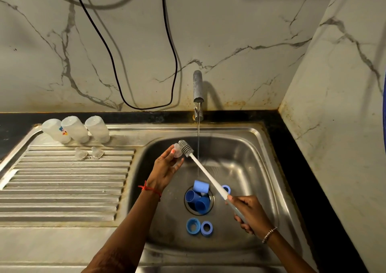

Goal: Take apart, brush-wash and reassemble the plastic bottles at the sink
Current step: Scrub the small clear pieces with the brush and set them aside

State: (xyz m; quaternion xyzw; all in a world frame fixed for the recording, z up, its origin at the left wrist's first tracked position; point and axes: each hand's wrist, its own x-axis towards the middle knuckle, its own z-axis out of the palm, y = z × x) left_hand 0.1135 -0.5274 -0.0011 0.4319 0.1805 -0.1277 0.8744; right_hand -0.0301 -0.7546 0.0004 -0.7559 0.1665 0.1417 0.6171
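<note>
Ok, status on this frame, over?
Left hand pinches clear silicone teat. Right hand grips white long-handled brush, grey head at teat. Blue plastic caps lie below, nothing blocking.

The sink (261, 147) is brushed stainless steel, dully shining, with rusty stains along its far edge; its drainboard (69, 180) is ribbed steel, scuffed. The tap (198, 84) is matt grey metal. Three bottles (76, 129) at the drainboard's far edge are frosted, translucent plastic. The teat (177, 153) looks soft and clear. The brush (206, 174) has a smooth white plastic handle and grey rubbery bristles. The blue caps (200, 186) and rings (188, 227) are matt plastic. The wall (229, 32) is glossy, marble-veined; the desk (296, 168) polished black stone.
</note>
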